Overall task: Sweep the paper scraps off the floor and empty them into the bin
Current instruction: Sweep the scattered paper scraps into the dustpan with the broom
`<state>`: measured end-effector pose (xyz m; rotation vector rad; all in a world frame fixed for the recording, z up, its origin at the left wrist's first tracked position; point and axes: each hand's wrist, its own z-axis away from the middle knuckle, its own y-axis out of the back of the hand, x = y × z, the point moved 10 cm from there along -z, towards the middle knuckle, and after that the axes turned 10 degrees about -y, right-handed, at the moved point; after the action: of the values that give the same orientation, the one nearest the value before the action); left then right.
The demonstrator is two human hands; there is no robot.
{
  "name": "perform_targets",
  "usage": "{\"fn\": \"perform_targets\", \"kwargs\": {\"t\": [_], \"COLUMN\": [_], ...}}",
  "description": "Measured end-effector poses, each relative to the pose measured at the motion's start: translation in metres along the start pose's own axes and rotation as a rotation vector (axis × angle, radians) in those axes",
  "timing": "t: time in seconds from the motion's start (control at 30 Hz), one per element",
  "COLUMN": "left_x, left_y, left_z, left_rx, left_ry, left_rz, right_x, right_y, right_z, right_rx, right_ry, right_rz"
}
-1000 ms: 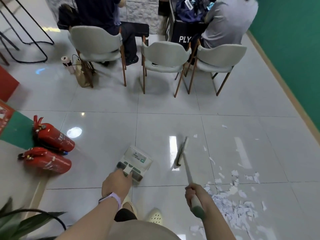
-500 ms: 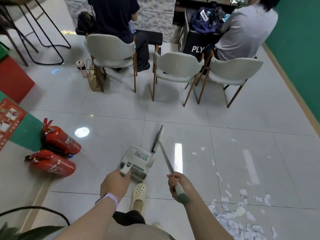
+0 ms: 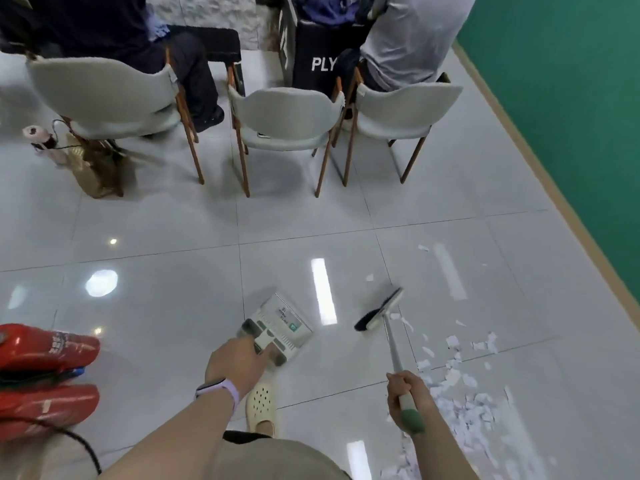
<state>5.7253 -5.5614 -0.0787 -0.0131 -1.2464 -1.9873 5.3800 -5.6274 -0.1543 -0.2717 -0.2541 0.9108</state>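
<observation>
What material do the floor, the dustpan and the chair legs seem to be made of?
Floor: glossy ceramic-looking tile, with grout lines and mirrored ceiling lights. Dustpan: probably matte moulded plastic, pale with grey ribs. Chair legs: likely reddish-brown wood, though painted metal is possible.

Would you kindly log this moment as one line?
left hand: holds dustpan | right hand: grips broom | paper scraps: on floor

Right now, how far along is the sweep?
Done: nothing collected; the dustpan looks empty. In hand: left hand grips the dustpan, right hand grips the broom, whose head sits at the edge of the paper scraps. Left: sweeping the scraps into the pan and emptying it; no bin is in view.
</observation>
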Motion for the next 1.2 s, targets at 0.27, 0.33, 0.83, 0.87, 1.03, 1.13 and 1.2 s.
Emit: {"fn": "perform_targets", "kwargs": {"t": [0.27, 0.33, 0.83, 0.87, 1.03, 1.13, 1.2], "left_x": [0.062, 0.078, 0.099, 0.105, 0.154, 0.198, 0.22], "left_y": [0.018, 0.017, 0.036, 0.035, 0.024, 0.014, 0.008], "left_z": [-0.064, -0.07, -0.119, -0.123, -0.148, -0.163, -0.174], "left_rx": [0.018, 0.02, 0.091, 0.094, 0.074, 0.054, 0.045], "left_ry": [-0.13, -0.151, 0.005, 0.015, 0.013, -0.036, -0.061], "left_rz": [0.029, 0.04, -0.015, -0.02, -0.083, -0.097, -0.1], "right_x": [0.005, 0.006, -0.085, -0.095, -0.164, -0.209, -0.226], "right_y": [-0.021, -0.039, -0.158, -0.154, -0.108, -0.082, -0.084], "right_z": [0.022, 0.024, -0.019, -0.021, -0.011, 0.009, 0.023], "right_rx": [-0.038, -0.088, -0.172, -0.156, -0.013, 0.061, 0.062], "right_ry": [0.086, 0.074, -0.141, -0.141, -0.111, -0.049, -0.019], "right_rz": [-0.095, -0.082, -0.111, -0.123, -0.194, -0.279, -0.275]}}
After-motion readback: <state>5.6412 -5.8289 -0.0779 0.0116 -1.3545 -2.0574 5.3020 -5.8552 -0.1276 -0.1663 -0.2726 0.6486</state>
